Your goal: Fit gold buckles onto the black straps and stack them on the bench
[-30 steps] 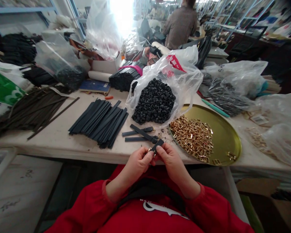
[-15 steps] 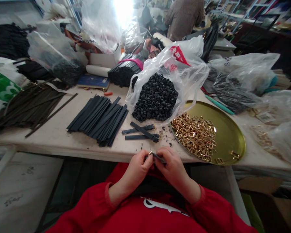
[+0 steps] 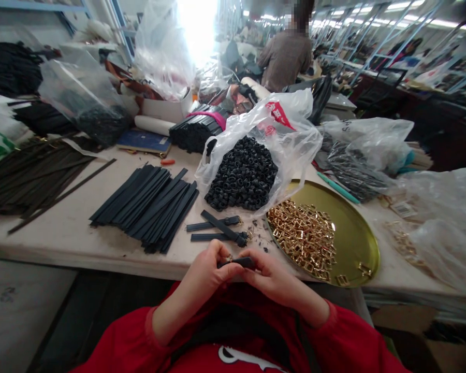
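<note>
Both my hands meet just below the table's near edge and pinch a short black strap [image 3: 238,262] that lies level between them. My left hand [image 3: 207,272] grips its left end, where a small gold buckle [image 3: 229,257] shows. My right hand [image 3: 270,274] grips the right end. Three finished black straps [image 3: 217,230] with fittings lie on the table just beyond my hands. A stack of dark strap strips [image 3: 149,204] lies to the left.
A round gold tray [image 3: 353,233] holds a heap of gold buckles [image 3: 303,235] at the right. An open plastic bag [image 3: 295,140] holds black loops [image 3: 243,173]. More bags, strap bundles and thin dark strips [image 3: 31,176] crowd the table. A person [image 3: 285,54] stands far behind.
The strap in my hands has turned from pointing up and away to lying level between both hands. My hands have sunk a little toward my body; the camera view has shifted.
</note>
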A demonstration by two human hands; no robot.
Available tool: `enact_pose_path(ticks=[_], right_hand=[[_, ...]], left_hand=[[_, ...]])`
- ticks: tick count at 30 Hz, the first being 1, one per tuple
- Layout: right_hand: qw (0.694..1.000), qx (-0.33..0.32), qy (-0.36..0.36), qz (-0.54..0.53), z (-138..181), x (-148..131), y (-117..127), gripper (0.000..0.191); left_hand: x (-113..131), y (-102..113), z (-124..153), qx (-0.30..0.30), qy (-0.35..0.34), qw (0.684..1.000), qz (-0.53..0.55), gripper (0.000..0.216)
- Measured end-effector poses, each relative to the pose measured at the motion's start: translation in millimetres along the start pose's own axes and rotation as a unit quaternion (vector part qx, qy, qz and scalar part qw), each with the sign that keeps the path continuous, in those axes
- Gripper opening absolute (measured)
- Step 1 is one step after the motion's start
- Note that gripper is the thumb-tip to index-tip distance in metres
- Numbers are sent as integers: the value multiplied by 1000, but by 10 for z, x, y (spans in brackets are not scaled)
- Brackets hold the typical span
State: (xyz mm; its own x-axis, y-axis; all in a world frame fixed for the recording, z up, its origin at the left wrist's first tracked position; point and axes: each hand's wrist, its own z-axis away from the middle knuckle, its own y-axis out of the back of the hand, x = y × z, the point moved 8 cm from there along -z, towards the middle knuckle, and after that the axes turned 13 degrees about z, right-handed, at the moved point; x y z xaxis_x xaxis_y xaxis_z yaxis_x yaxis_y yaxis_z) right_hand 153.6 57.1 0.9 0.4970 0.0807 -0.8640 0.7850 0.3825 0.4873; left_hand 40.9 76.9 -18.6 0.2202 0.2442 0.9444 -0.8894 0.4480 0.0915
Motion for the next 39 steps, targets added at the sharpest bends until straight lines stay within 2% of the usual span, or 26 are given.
enact_pose_path(ticks=[2, 3, 4, 5, 6, 9, 11, 12, 16, 18, 19, 21, 23, 25, 28, 31, 39], right_hand=[[998, -19, 6, 61, -173, 90, 190, 14], [994, 30, -1, 107, -289, 158, 387, 16], [978, 107, -13, 181, -403, 219, 626, 17], [943, 178, -22, 279, -508, 249, 837, 17], [903, 204, -40, 376, -625, 290, 963, 17], [790, 186, -120, 572, -934, 457, 1118, 17], [754, 163, -142, 621, -1037, 527, 1118, 17], [753, 159, -138, 624, -1060, 544, 1105, 15], [793, 168, -93, 578, -1018, 581, 1078, 8], [833, 210, -79, 505, -921, 563, 1122, 10], [865, 243, -73, 432, -850, 543, 1148, 11], [931, 296, -61, 206, -687, 511, 1129, 18], [956, 287, -57, -29, -553, 463, 933, 28], [946, 254, -66, -188, -434, 363, 649, 31], [916, 241, -78, -310, -274, 229, 333, 29], [904, 244, -79, -343, -197, 197, 203, 29], [885, 249, -80, -386, -121, 239, 119, 29]], left_hand=[[3, -34, -36, -35, -2, 999, 17, 25], [15, -54, -49, -54, -4, 998, 16, 22], [32, -60, -63, -63, -8, 998, 10, 18], [48, -50, -82, -62, -11, 998, 3, 17], [61, -25, -105, -51, -15, 999, -3, 18], [77, 50, -169, -14, -28, 999, -9, 23], [58, 70, -190, -12, -30, 999, -11, 24], [44, 81, -192, -9, -31, 999, -12, 25], [-7, 126, -176, 9, -32, 999, -1, 26], [-5, 139, -180, 26, -38, 999, 14, 27], [8, 144, -187, 37, -43, 998, 23, 28], [58, 147, -205, 60, -60, 995, 46, 28], [115, 132, -223, 74, -72, 992, 78, 27], [160, 118, -228, 83, -80, 988, 108, 26], [198, 125, -191, 102, -91, 984, 113, 25], [217, 153, -93, 129, -112, 981, 87, 24], [287, 106, 143, 165, -155, 973, -39, 21]])
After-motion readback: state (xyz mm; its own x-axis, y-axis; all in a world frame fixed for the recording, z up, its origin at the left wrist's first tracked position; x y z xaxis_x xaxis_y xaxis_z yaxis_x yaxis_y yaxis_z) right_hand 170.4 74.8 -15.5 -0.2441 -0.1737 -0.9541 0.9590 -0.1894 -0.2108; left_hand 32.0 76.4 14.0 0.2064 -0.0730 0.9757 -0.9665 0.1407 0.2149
